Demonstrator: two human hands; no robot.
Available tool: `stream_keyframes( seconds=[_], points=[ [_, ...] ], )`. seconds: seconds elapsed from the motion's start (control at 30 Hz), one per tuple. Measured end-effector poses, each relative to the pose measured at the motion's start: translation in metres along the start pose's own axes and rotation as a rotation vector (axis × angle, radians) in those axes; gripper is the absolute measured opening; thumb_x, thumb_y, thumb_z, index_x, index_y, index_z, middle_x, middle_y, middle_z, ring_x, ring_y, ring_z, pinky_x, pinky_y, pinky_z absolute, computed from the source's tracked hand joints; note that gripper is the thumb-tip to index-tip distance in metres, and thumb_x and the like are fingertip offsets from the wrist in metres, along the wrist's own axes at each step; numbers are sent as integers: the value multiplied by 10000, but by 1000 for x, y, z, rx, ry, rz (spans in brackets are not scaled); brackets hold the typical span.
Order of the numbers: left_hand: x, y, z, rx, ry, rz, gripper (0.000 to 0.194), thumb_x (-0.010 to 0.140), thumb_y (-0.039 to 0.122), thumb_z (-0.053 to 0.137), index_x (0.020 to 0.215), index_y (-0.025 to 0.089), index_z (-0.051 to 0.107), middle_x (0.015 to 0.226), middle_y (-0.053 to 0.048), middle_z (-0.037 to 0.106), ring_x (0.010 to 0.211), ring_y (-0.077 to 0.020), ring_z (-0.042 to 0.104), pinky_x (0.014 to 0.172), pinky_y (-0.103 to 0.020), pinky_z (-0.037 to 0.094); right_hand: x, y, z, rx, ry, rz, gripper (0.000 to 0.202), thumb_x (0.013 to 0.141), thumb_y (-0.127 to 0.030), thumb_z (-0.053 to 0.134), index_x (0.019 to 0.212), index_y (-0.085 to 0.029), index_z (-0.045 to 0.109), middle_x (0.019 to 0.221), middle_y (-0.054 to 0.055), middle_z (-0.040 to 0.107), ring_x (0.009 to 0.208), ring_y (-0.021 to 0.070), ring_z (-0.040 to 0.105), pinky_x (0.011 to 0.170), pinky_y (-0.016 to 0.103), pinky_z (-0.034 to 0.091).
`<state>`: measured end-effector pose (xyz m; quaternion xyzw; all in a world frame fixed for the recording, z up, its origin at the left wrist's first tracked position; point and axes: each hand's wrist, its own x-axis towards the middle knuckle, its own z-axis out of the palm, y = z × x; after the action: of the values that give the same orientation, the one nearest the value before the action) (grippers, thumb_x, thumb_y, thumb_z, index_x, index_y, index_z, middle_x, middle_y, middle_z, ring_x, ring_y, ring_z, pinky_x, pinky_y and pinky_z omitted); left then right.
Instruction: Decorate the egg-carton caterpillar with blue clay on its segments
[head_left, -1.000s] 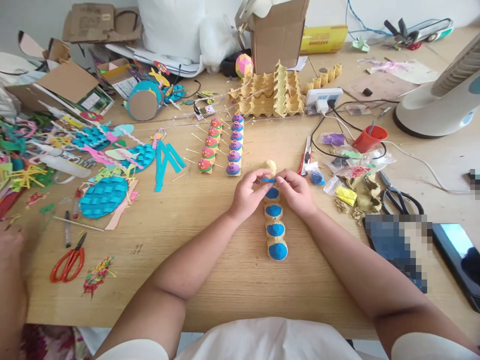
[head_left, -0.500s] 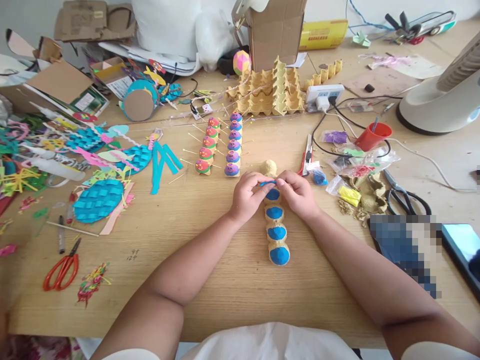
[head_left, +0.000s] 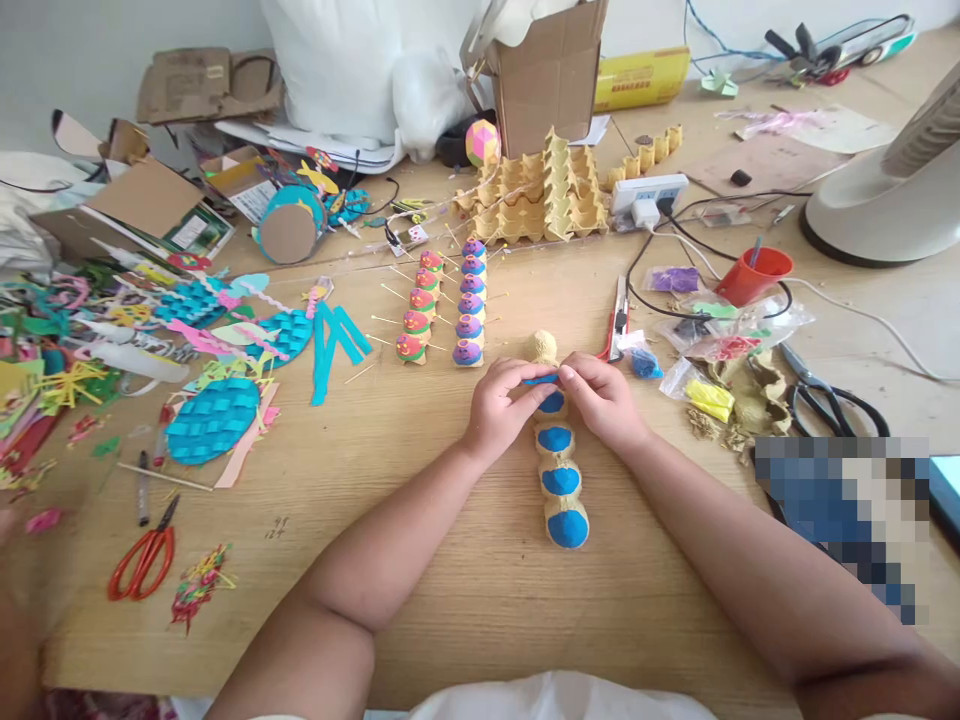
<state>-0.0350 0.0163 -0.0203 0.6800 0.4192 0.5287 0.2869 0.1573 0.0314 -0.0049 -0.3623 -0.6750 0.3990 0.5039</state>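
Observation:
Between the fingertips of both hands is a small flat piece of blue modelling clay (head_left: 538, 379). My left hand (head_left: 501, 405) pinches its left side, and my right hand (head_left: 604, 402) pinches the right side. Just below them, a strip of egg carton (head_left: 543, 346) lies lengthwise on the table, humps up. Several of its humps carry blue clay caps (head_left: 568, 529), while the far hump is bare. My fingers cover part of the strip, so the hump beneath them is partly hidden.
Two finished caterpillars, one red-faced (head_left: 417, 322) and one purple-faced (head_left: 469, 327), stand left of my hands. To the right lie a utility knife (head_left: 619, 318), blue clay in a wrapper (head_left: 645, 363), a red cup (head_left: 756, 275) and black scissors (head_left: 832, 395). Orange-handled scissors (head_left: 146, 560) rest at front left.
The camera view has shifted slightly, so the table appears lower and mostly farther right. Both hands still pinch the blue clay above the strip, with only slight finger movement.

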Motion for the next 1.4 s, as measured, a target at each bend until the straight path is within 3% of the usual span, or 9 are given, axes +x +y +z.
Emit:
stream_keyframes(
  seconds=[0.23,0.33,0.5,0.67,0.87,1.0,1.17,1.4],
  points=[
    [1,-2,0,40,50,68,276,1066,534,818,1043,277,916,1007,-67,893,966,-220,799,952,-407,635,-2,0,0,-13,-5,56,724,1020,-913,640,771,-236,695,724,26,665,710,198,581,719,372,484],
    [0,-3,0,43,28,50,292,1054,555,825,1042,277,915,1022,-71,894,985,-228,801,970,-416,642,-3,1,-1,26,-9,102,707,978,-915,702,793,-232,702,732,18,661,711,193,573,696,355,475],
    [-2,-2,0,-4,2,-7,362,1013,534,880,1272,282,902,1149,-86,901,1052,-233,813,996,-403,651,-2,4,-1,86,61,149,730,938,-939,729,759,-235,664,701,1,606,684,178,516,670,340,454],
    [-3,-2,0,-6,57,-58,343,1049,568,821,1186,268,918,1152,-99,912,1045,-243,827,1025,-426,656,-2,7,-1,93,132,191,758,883,-978,749,742,-238,663,695,11,607,703,192,525,661,338,462],
    [-1,-1,-1,0,107,-48,396,1065,622,780,1025,253,919,1038,-86,910,996,-238,828,981,-415,644,-2,3,-1,46,88,141,763,942,-972,684,736,-237,676,722,31,648,720,205,582,712,365,497],
    [-2,1,0,-41,157,-149,524,1037,741,753,964,238,880,956,-74,877,921,-223,793,897,-377,624,-1,3,-2,13,66,118,773,994,-975,593,763,-247,711,720,44,670,736,231,631,744,398,522],
    [-1,0,0,-69,170,-201,624,998,843,725,931,233,835,901,-56,835,875,-206,758,871,-352,603,-2,1,-2,11,29,99,713,988,-942,655,819,-250,697,769,33,690,749,221,613,730,383,520],
    [-2,0,0,-63,149,-175,616,1057,808,669,958,233,867,1003,-88,882,1003,-238,814,986,-386,622,-3,2,0,-55,46,59,676,1015,-900,665,834,-251,711,776,40,696,754,224,621,747,397,507]
  ],
)
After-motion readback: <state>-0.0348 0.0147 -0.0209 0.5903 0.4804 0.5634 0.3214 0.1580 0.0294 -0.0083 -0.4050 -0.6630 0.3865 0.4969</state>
